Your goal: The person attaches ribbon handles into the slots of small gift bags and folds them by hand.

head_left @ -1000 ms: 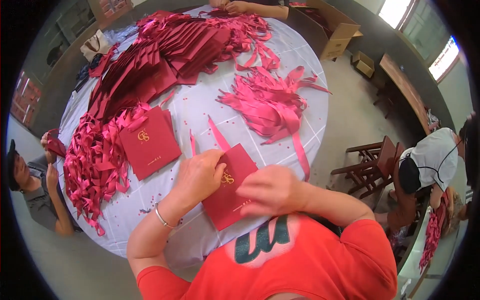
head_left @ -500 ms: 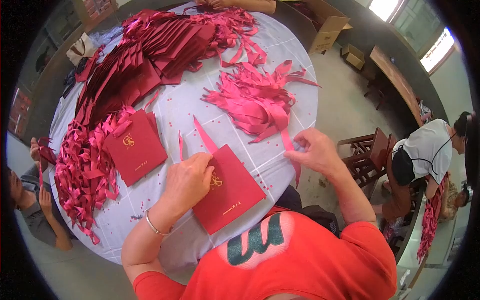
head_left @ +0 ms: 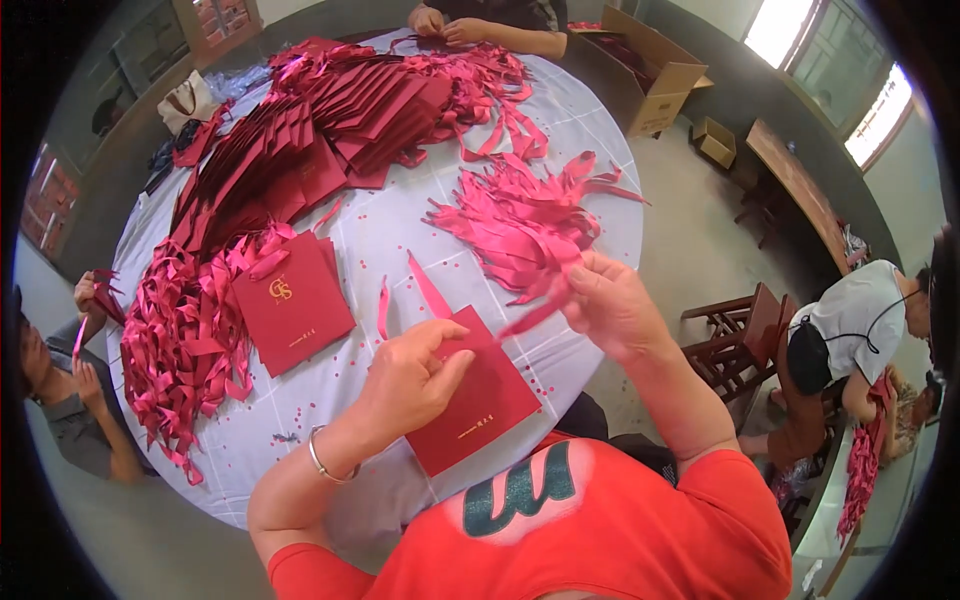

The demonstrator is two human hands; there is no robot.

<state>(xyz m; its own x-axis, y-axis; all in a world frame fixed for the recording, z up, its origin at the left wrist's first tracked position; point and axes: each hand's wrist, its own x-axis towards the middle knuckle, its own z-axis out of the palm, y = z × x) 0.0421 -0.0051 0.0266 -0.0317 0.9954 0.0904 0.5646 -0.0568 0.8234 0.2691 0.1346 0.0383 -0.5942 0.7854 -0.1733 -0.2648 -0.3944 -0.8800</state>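
A flat dark-red paper gift bag [head_left: 490, 405] with gold print lies on the table in front of me. A pink ribbon [head_left: 428, 287] sticks out past its far edge. Over the bag's left side is my left hand [head_left: 412, 380], thumb and forefinger apart with nothing between them; its other fingers are partly hidden. My right hand [head_left: 612, 305] pinches a loose pink ribbon [head_left: 530, 318], whose free end hangs above the bag's upper right corner. Just beyond that hand is a heap of cut pink ribbons [head_left: 515, 225].
Left of my left hand lies a small stack of red bags [head_left: 300, 320], beside a tangle of ribbons [head_left: 185, 350]. A large pile of red bags [head_left: 270, 150] covers the far left of the white-covered round table [head_left: 390, 245]. Other people work at the left and far sides; wooden stools [head_left: 735, 320] stand right.
My right hand has lifted a ribbon off the heap's near end and brought it left toward the bag. My left hand has shifted slightly nearer me, its thumb and forefinger now apart.
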